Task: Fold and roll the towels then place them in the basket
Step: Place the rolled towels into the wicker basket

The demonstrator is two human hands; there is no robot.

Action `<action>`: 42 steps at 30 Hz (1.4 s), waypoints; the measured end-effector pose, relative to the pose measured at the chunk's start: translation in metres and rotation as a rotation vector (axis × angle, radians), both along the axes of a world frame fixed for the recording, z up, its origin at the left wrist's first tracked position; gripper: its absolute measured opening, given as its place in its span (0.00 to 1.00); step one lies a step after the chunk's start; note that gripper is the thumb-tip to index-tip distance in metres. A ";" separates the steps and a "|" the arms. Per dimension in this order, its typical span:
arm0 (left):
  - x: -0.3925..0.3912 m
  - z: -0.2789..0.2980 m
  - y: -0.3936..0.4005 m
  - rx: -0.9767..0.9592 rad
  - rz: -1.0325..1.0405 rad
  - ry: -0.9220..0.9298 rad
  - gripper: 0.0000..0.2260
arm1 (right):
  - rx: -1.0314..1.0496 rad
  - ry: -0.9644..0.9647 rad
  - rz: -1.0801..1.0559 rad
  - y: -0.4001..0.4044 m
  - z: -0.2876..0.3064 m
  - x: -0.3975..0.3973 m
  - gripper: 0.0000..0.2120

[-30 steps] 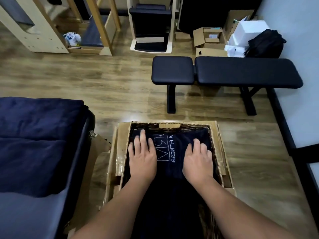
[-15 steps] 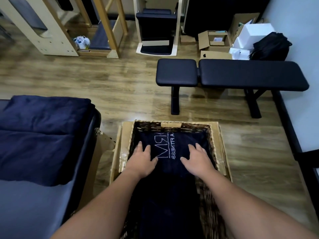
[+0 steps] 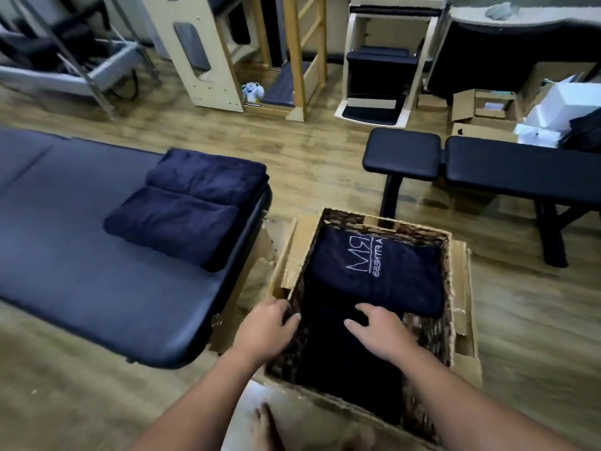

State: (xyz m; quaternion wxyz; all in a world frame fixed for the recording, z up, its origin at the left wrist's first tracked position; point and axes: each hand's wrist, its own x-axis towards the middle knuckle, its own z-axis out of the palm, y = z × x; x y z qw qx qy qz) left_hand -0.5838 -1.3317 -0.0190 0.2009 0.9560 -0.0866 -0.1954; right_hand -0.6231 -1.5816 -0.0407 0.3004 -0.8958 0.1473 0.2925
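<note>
One logo towel lies in the wicker basket, two folded towels on the surface; my left hand and right hand, relaxed and empty, have drawn back off it

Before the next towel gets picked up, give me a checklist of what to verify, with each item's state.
1. Logo towel lies inside the basket: ok.
2. Left hand free, holding nothing, at the basket's left rim: ok.
3. Right hand free, fingers relaxed over the dark cloth inside: ok.
4. More towels waiting: two folded navy towels on the padded table: ok.
5. Those two already rolled: not ok, they lie flat.
6. Room left in the basket's near half: cannot tell, too dark.
</note>
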 end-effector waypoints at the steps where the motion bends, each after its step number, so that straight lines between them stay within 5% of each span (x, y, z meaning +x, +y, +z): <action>1: -0.008 0.004 0.015 -0.004 0.023 0.014 0.15 | 0.013 -0.001 0.003 0.010 0.004 -0.004 0.33; 10: -0.052 0.010 0.143 -0.053 0.083 0.111 0.15 | 0.044 -0.071 -0.029 0.108 0.038 -0.031 0.27; 14: -0.066 0.003 0.211 -0.099 0.060 0.134 0.14 | 0.012 -0.170 -0.119 0.173 0.052 -0.047 0.15; 21: -0.092 -0.008 0.318 -0.099 0.075 0.246 0.14 | 0.021 -0.115 -0.010 0.281 0.043 -0.086 0.14; 23: -0.090 -0.009 0.335 -0.096 0.077 0.246 0.15 | 0.003 -0.069 0.030 0.298 0.041 -0.086 0.21; 26: -0.071 -0.010 0.355 -0.124 0.106 0.244 0.14 | -0.005 -0.018 0.018 0.317 0.042 -0.071 0.30; 42: 0.133 0.018 0.382 -0.026 0.062 0.116 0.14 | 0.076 -0.168 -0.203 0.353 0.034 0.109 0.32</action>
